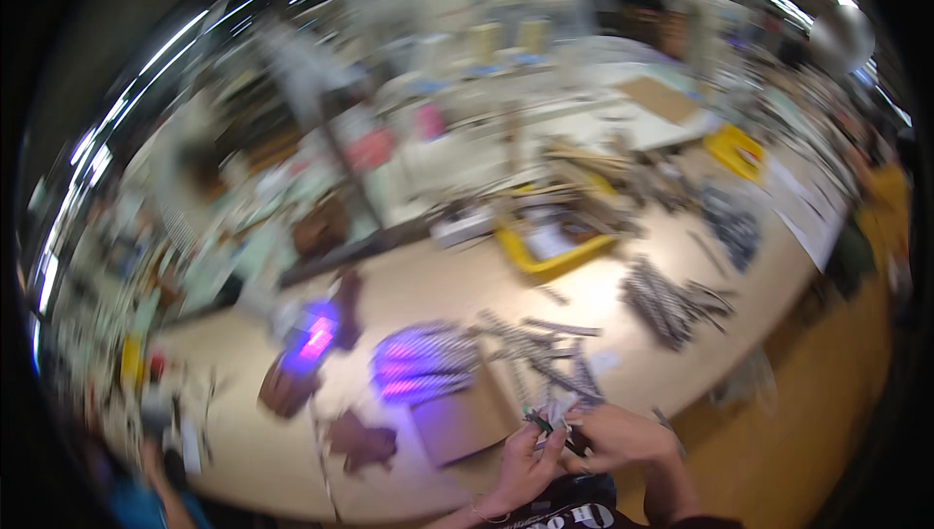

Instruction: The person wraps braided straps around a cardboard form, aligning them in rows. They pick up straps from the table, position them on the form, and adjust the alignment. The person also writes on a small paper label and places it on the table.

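Close to my body, at the table's near edge, my left hand [525, 463] and my right hand [618, 439] meet with fingers bent inward. Between their fingertips is a small whitish piece [556, 409] with a green and dark part beside it; blur hides its kind. Both hands look closed on it. Just beyond them lie loose grey patterned strips [555, 346], scattered across one another. A neat bundle of similar strips [433, 359] rests to the left, partly under purple light, touching or near a brown cardboard sheet [465, 427].
Another pile of strips [666, 300] lies to the right. Behind stands a yellow tray [562, 266] with mixed pieces; a bag of dark items [732, 222] and white paper [806, 208] are at far right. Brown scraps [360, 439] lie left. A person [161, 490] sits lower left.
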{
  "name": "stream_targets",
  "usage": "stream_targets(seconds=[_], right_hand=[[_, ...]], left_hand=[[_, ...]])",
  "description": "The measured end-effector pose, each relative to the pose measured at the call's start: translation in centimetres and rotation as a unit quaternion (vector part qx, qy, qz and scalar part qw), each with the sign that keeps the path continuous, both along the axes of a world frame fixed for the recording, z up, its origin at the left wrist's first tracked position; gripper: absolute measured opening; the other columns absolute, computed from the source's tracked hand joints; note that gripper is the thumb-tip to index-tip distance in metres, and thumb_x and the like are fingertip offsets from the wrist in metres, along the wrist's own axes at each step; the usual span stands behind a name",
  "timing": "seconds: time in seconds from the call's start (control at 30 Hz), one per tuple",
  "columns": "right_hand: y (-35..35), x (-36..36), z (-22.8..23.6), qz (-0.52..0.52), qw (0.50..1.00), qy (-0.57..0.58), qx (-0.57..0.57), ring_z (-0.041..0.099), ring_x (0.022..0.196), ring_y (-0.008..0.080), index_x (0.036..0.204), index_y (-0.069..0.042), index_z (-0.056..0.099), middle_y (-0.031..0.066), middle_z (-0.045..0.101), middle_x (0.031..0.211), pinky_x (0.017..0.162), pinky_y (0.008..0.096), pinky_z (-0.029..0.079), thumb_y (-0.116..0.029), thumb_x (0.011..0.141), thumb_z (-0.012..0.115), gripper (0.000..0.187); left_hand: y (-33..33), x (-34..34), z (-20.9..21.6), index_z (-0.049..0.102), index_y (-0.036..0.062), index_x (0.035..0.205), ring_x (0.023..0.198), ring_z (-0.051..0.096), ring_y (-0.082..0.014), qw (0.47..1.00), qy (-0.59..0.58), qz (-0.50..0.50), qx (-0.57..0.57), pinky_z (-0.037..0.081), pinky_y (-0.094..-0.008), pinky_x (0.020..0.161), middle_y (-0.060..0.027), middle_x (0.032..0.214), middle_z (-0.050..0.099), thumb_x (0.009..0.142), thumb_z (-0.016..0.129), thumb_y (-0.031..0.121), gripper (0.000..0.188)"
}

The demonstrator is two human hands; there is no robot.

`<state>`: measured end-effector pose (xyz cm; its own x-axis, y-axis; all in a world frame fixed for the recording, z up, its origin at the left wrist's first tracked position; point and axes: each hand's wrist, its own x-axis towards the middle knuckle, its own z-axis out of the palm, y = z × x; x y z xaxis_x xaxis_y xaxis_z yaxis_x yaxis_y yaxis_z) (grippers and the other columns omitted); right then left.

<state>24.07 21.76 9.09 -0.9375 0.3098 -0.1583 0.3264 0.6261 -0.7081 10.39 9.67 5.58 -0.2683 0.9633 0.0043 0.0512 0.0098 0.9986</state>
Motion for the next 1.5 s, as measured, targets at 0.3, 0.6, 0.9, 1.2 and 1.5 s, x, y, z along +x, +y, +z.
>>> stream_targets(seconds=[0.3,0.6,0.9,1.2,1.5], right_hand=[[6.5,3.7,-4.8,-0.236,0.962,0.002,0.134,0.057,0.061,0.019,0.096,0.0,0.065,0.0077,0.06,0.069,0.06,0.0322,0.048,-0.018,0.081,0.075,0.025],[9.7,6.4,-9.5,-0.354,0.903,-0.093,0.224,0.057,0.089,0.0344,0.105,-0.001,0.059,0.0185,0.057,0.099,0.08,0.0421,0.046,-0.019,0.081,0.073,0.032],[7.0,3.7,-9.0,-0.475,0.858,-0.076,0.181,0.059,0.097,0.0355,0.107,-0.005,0.06,0.0173,0.057,0.105,0.083,0.0428,0.048,-0.03,0.081,0.073,0.038],[7.1,1.6,-7.5,-0.437,0.886,-0.124,0.092,0.059,0.096,0.032,0.108,-0.008,0.059,0.0148,0.053,0.104,0.084,0.0399,0.048,-0.033,0.077,0.078,0.044],[9.5,2.4,-8.3,-0.451,0.883,0.055,-0.123,0.059,0.063,0.0132,0.096,0.002,0.059,0.0057,0.062,0.077,0.058,0.0281,0.049,-0.008,0.082,0.074,0.023]], left_hand=[[-18.8,-13.8,2.3,0.063,0.0061,0.115,0.074,0.056,-0.0058,0.934,-0.057,0.322,-0.14,0.047,-0.0237,0.064,0.0025,0.081,0.061,0.1,0.051,0.021,0.024],[-34.6,-35.8,-11.3,0.066,-0.0027,0.107,0.093,0.062,-0.0446,0.595,0.418,0.59,-0.351,0.048,-0.0473,0.081,-0.0257,0.097,0.067,0.091,0.058,0.024,0.032],[-43.3,-48.5,-15.6,0.055,-0.0033,0.127,0.113,0.053,-0.0436,0.539,0.496,0.529,-0.429,0.042,-0.0498,0.095,-0.0291,0.125,0.055,0.09,0.056,0.016,0.042],[-33.9,-39.2,-11.7,0.053,0.0054,0.133,0.13,0.043,-0.0361,0.456,0.632,0.565,-0.272,0.036,-0.0471,0.104,-0.0201,0.136,0.05,0.096,0.055,0.03,0.045],[-19.3,-22.3,-7.8,0.051,-0.0054,0.127,0.129,0.043,-0.0337,0.724,0.391,0.529,-0.208,0.032,-0.045,0.108,-0.0195,0.135,0.05,0.095,0.058,0.022,0.043]])
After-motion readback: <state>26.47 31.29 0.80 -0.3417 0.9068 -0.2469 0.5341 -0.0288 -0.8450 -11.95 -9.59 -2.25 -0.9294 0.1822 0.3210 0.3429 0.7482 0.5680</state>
